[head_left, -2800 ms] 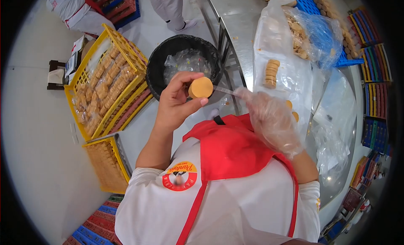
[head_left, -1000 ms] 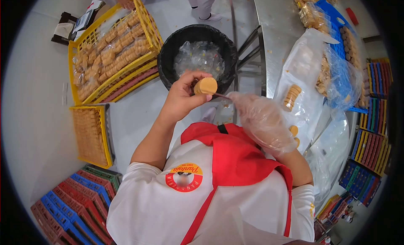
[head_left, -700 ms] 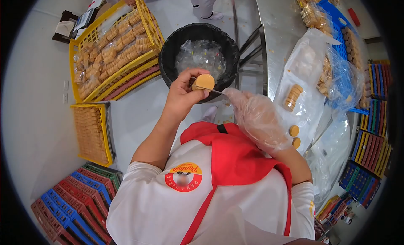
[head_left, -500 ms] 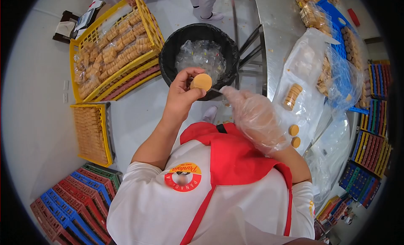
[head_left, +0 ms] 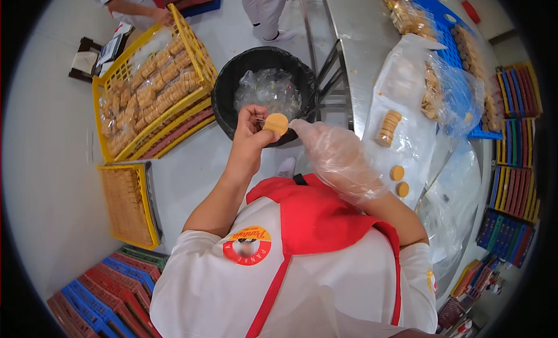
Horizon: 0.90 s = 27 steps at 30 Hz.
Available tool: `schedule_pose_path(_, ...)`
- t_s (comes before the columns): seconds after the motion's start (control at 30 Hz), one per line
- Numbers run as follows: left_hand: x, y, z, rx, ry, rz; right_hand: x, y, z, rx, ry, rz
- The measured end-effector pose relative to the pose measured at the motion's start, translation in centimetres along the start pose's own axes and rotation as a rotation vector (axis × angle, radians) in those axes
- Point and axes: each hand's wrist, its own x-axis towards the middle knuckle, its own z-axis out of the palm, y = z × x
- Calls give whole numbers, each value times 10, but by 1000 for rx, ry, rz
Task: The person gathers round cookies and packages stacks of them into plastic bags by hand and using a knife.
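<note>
At twelve o'clock, the left hand [head_left: 249,141] pinches a round biscuit [head_left: 276,125] by the black bin [head_left: 222,94]; the gloved right hand [head_left: 338,158], its grip unclear, nears its three-o'clock edge. Such close handling seemingly calls for steadiness.

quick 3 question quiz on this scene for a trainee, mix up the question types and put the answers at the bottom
1. Which of the person's hands wears the clear plastic glove?
A) left
B) right
C) both
D) neither

2. True or false: the left hand holds at least one round biscuit.

3. Fill in the number: near the short row of biscuits on the white sheet, ___ flat-lying single biscuits lie apart from the row.

Key: 1. B; 2. True; 3. two
</note>
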Motion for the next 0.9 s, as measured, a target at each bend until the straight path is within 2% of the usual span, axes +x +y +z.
schedule_pose_path(0.07, 3, -1, 4, -16, -35, 17, 1, 19, 10, 23, 67, -9)
schedule_pose_path(0.1, 4, 2, 9, -15, -55, 29, 5, 37, 21, 73, 227, 97)
schedule_pose_path(0.2, 4, 10, 25, 15, -114, 57, -2, 51, 15, 752, 302, 383)
schedule_pose_path(0.23, 5, 11, 32, 44, -142, 66, -7, 27, -5, 1166, 230, 639)
schedule_pose_path(0.33, 8, 11, 58, 130, -295, 115, -25, 17, -13, 1127, 224, 481)
schedule_pose_path(0.37, 8, 11, 68, 156, -361, 133, -30, 13, -17, 1108, 243, 492)
schedule_pose_path(0.43, 7, 14, 87, 253, -511, 185, -43, 19, -14, 955, 421, 437)
schedule_pose_path(0.5, 7, 19, 101, 310, -684, 229, -58, 16, -24, 1191, 519, 447)
schedule_pose_path(0.6, 2, 22, 124, 227, -871, 126, -83, 12, -53, 1341, 560, 606)
schedule_pose_path(0.73, 0, 12, 148, 174, -968, 31, -111, 11, -57, 1378, 748, 581)
schedule_pose_path(0.9, -1, 6, 168, 219, -1010, -3, -129, 16, -54, 1358, 852, 589)
